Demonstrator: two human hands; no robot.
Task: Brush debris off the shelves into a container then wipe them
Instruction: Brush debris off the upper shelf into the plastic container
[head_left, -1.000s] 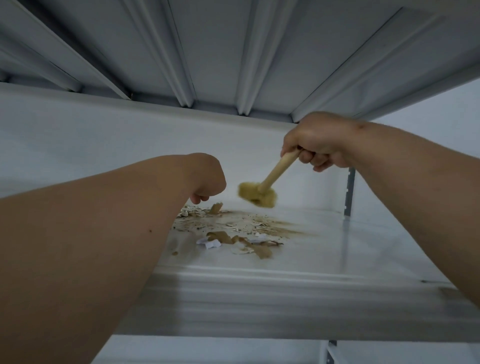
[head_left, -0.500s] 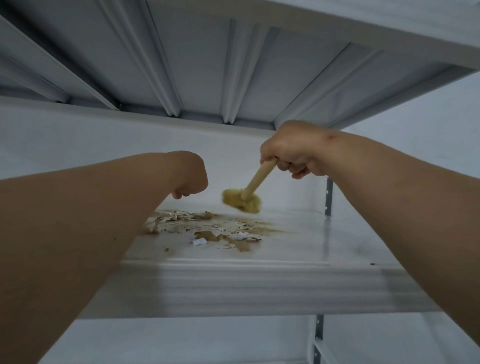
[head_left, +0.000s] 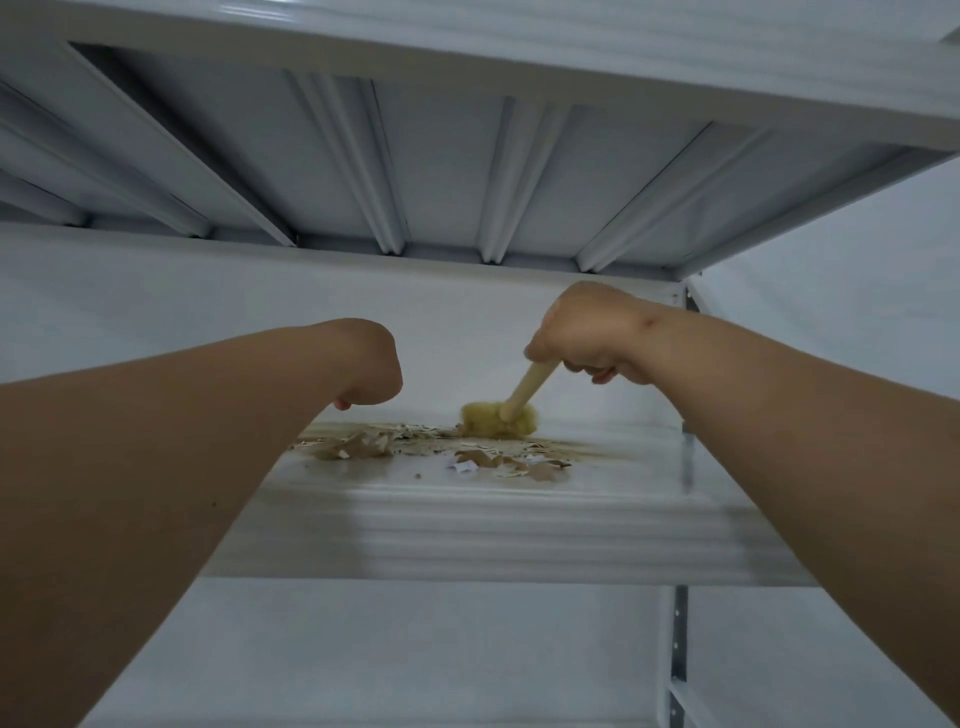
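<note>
Head camera view, looking up under a white metal shelf (head_left: 519, 525): a small wooden-handled brush (head_left: 506, 415) is gripped in the right hand (head_left: 587, 338), the fingers wrapped round the handle and the yellow bristle head set down on the shelf at the far, 12 o'clock edge of the debris (head_left: 441, 449). From that placement the stroke is judged to be meant to draw the scraps forward, toward the front lip at 6 o'clock. The debris, brown and pale paper-like flakes with fine dust, is spread across the middle of the shelf, its nearest pieces lying well back from the lip. The left hand (head_left: 371, 364) is held at 9 o'clock of the pile with fingers curled under; whether anything is pinched in it cannot be told, since the forearm hides the palm. No container is seen in the view, so the brushing step is judged unfinished and the wiping not yet begun. The ribbed underside of the upper shelf (head_left: 467, 156) fills the top of the scene.
</note>
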